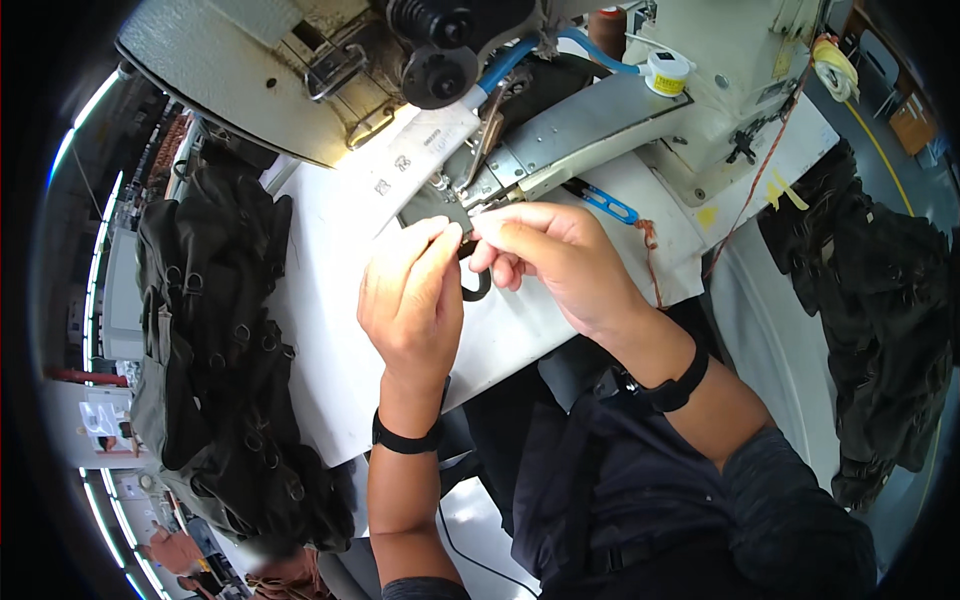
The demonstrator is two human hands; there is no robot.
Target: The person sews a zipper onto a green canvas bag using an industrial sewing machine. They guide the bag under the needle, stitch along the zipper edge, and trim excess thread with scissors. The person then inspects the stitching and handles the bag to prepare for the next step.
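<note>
Both my hands meet in front of the sewing machine's needle area (470, 195), fingertips close together. My left hand (410, 295) is closed in a pinch, with a narrow black strap (482, 287) curving out beside its fingers in a loop. The strap's other end is hidden behind that hand. My right hand (555, 260) pinches thumb to forefinger near the strap's upper end, its other fingers curled. Whatever lies between those fingertips is too small or covered to make out. Below them spreads the white tabletop (330, 360).
The machine head (240, 70) overhangs at upper left, its metal arm (600, 125) running right. Blue-handled thread snips (605, 203) lie right of my hands, a reddish cord tied on. Dark fabric pieces with metal rings (215, 330) pile at left; more dark fabric (880, 330) hangs at right.
</note>
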